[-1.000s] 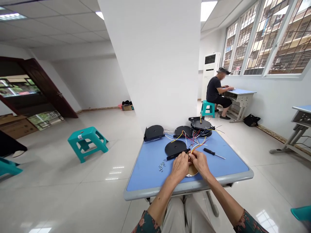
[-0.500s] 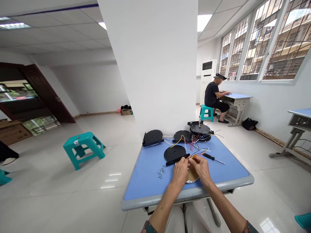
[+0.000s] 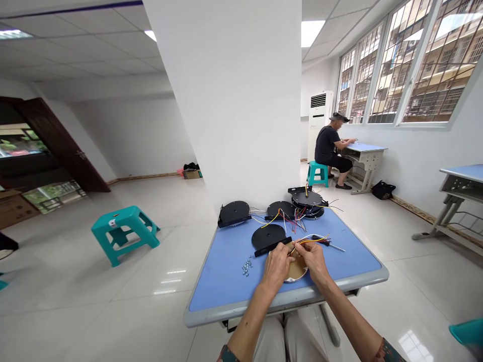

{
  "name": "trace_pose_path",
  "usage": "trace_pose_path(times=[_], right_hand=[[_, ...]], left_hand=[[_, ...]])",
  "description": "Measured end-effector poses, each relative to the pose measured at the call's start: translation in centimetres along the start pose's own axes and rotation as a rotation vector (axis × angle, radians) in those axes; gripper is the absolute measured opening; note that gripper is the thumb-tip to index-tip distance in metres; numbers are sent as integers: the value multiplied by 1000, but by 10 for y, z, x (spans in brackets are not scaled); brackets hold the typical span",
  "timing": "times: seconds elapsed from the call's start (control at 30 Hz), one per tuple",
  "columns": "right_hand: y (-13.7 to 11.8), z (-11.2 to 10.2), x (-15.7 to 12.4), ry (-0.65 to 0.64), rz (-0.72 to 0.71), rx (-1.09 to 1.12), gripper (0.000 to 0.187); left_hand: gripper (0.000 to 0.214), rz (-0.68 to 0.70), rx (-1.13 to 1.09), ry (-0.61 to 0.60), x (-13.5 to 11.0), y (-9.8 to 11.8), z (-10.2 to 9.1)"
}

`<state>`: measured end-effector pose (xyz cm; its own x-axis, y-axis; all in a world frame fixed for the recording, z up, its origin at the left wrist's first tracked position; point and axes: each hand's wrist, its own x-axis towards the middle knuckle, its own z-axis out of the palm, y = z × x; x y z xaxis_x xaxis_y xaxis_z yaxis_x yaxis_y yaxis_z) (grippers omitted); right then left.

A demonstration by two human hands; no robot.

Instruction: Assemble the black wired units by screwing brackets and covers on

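Note:
A round disc [image 3: 296, 273] with a tan face and a whitish rim lies on the blue table near its front edge. My left hand [image 3: 277, 262] is closed at the disc's left side, fingertips near its middle; its exact grip is partly hidden. Between thumb and fingers, my right hand [image 3: 314, 259] pinches yellow, orange and white wires [image 3: 320, 238] that trail off to the right. Just beyond my hands is a black round plate [image 3: 267, 236] with a straight flange. A black-handled screwdriver [image 3: 335, 246] lies right of the wires. Several small screws [image 3: 247, 266] are scattered left of my left hand.
More black round housings with loose wires stand along the table's back: one at left [image 3: 234, 212], one in the middle [image 3: 279, 210], and a stack [image 3: 307, 197]. A white pillar [image 3: 234, 100] rises behind. A teal stool [image 3: 126, 231] stands left; a person [image 3: 332, 146] sits at another desk.
The wires in my right hand have swung lower and to the right, crossing the screwdriver handle. My hands stay over the disc, and the whole view has shifted slightly.

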<state>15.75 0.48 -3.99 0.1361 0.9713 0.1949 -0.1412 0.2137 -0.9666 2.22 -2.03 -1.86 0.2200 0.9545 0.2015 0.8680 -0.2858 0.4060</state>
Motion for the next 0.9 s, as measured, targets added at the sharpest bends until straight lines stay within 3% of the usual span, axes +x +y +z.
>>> trace_pose_path(times=[0.43, 0.67, 0.9], right_hand=[[-6, 1, -2, -34, -1, -14, 48], [-5, 5, -2, -63, -6, 10, 47], [-5, 3, -5, -34, -15, -8, 48]], left_hand=[[23, 98, 93, 104, -5, -6, 3], [21, 111, -424, 118, 6, -18, 10], [21, -1, -574, 30, 16, -19, 10]])
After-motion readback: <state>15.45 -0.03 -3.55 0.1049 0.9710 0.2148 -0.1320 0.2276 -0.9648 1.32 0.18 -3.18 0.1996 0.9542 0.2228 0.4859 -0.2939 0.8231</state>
